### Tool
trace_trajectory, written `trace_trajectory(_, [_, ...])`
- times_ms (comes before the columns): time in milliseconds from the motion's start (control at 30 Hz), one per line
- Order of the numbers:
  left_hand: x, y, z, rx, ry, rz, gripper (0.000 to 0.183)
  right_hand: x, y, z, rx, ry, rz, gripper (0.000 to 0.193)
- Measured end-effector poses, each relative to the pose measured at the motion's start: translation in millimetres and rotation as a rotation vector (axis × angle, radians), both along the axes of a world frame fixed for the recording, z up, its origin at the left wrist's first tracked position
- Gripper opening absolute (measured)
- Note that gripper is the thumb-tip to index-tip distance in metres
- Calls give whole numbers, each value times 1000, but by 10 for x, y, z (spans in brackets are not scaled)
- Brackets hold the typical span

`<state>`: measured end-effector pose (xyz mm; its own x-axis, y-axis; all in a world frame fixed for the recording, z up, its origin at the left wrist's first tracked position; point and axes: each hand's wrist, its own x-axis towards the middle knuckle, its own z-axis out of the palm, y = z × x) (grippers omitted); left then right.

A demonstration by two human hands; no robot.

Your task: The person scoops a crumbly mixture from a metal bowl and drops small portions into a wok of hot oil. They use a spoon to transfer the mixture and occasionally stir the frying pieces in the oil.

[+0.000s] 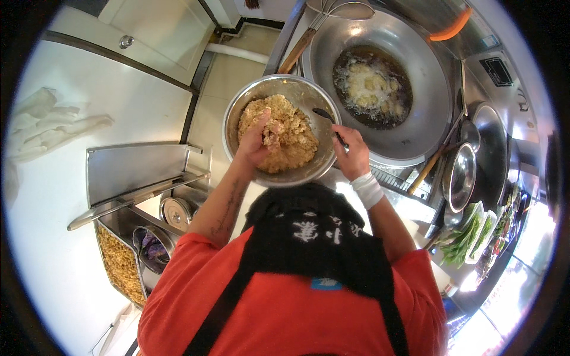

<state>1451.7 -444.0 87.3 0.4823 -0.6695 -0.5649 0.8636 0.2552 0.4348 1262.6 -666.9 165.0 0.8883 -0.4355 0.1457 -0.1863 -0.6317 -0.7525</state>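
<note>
A wide steel bowl (232,101) in front of me holds a lumpy, pale-brown doughy mixture (291,148). My left hand (255,142) is down in the mixture at the bowl's left side, its fingers curled round some of it and smeared with it. At the bowl's right rim, my right hand (350,148) grips the handle of a dark spoon (323,113), whose head points into the bowl over the mixture. Just beyond the right hand, a large wok (424,89) contains dark, bubbling oil with several pale lumps (368,86) frying in it.
A wooden-handled strainer (300,50) rests by the wok's far left edge. Right of the wok are a ladle (470,135), a small steel bowl (460,178) and trays of green vegetables (469,237). On the left stand a tray of brown crumbly food (119,261) and a lidded pot (176,212).
</note>
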Motion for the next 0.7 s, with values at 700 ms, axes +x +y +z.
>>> trace_trajectory(700, [-245, -155, 150, 974, -1283, -449, 38, 254, 435, 25, 450, 52, 4, 28])
